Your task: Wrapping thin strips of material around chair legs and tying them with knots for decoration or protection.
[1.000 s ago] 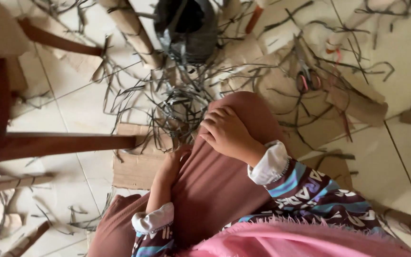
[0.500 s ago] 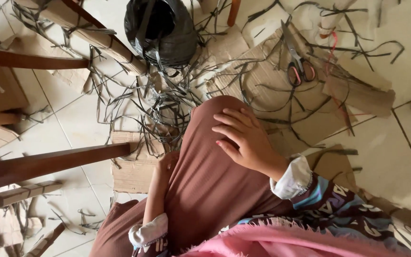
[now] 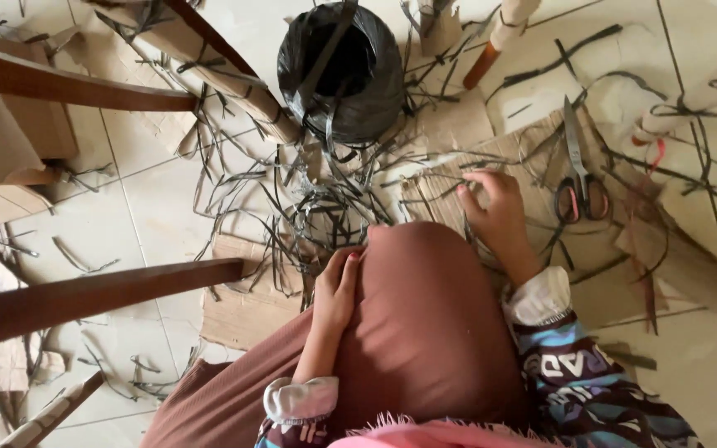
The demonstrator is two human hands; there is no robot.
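Black glossy plastic bag (image 3: 342, 70); dark grey thin strips (image 3: 317, 199); tan corrugated cardboard sheet (image 3: 450, 195); pink-handled steel scissors (image 3: 578, 178); brown fabric skirt (image 3: 412, 323); patterned blue-purple sleeve (image 3: 582, 382) (white cuff); cream floor tiles (image 3: 143, 207).

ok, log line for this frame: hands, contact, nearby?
left hand: rests on knee | right hand: fingers on cardboard sheet | scissors: untouched, right of hand

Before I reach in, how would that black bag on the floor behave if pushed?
The black bag looks thin and crinkled, so probably light and floppy. It stands upright, mouth open, so a push may tip or crumple it. Dark strips heaped against it might drag along.
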